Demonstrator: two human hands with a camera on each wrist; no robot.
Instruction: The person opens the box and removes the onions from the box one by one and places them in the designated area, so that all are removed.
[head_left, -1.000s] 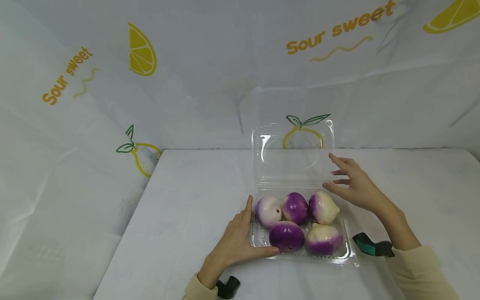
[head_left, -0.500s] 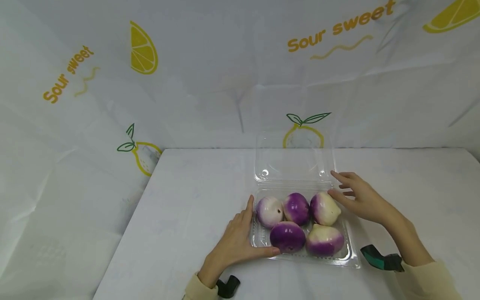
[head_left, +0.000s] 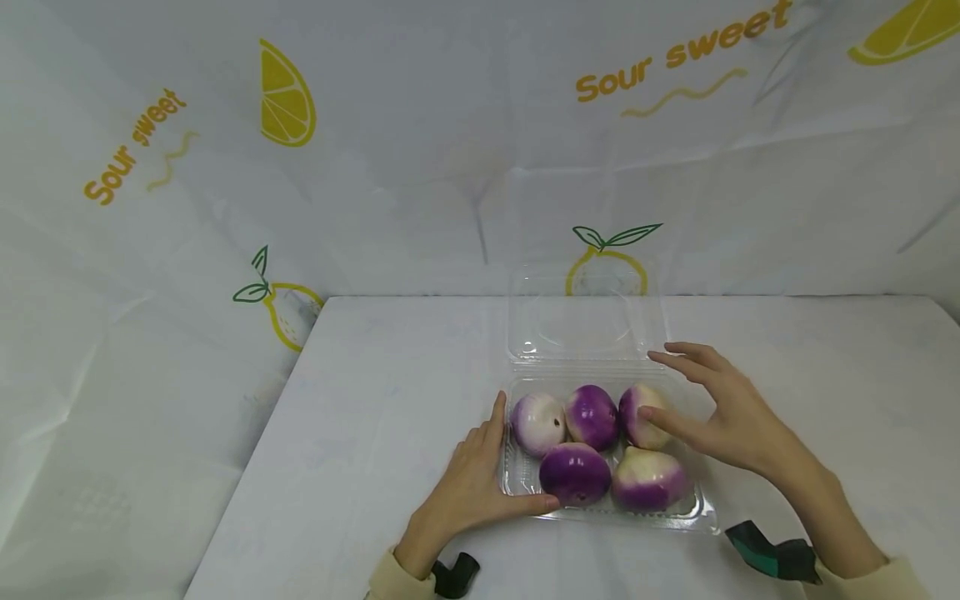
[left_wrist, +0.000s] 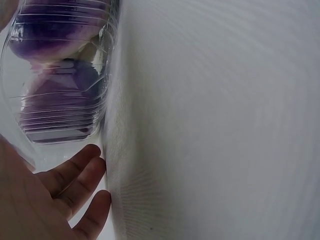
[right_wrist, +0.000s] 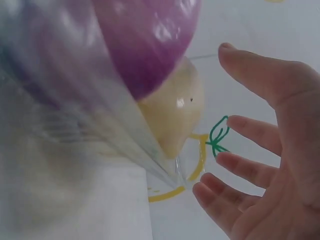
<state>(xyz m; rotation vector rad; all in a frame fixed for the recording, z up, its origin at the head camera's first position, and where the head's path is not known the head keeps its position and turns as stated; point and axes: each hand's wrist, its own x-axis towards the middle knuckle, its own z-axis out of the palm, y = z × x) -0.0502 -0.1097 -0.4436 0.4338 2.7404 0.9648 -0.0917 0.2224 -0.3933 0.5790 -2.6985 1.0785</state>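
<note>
A clear plastic clamshell box (head_left: 660, 522) holds several purple-and-white turnips (head_left: 575, 473). Its transparent lid (head_left: 581, 325) is tipped back on the far side. My left hand (head_left: 471, 483) rests at the near left corner, index finger along the left side and thumb at the front edge by a purple turnip. Over the right side, my right hand (head_left: 727, 417) is spread, its thumb in front of the back right turnip (head_left: 637, 427). In the right wrist view, the right fingers (right_wrist: 250, 170) hold nothing and stand apart from the pale-tipped turnip (right_wrist: 175, 107).
The box stands on a white table (head_left: 375, 417). Behind it hangs a white cloth (head_left: 420, 167) printed with lemons and lettering. Black wrist straps or mounts (head_left: 772, 552) sit near both cuffs.
The lid has leaned farther back. My right hand has come down towards the near side, and its thumb now overlaps the back right turnip. My left hand has stayed in place.
</note>
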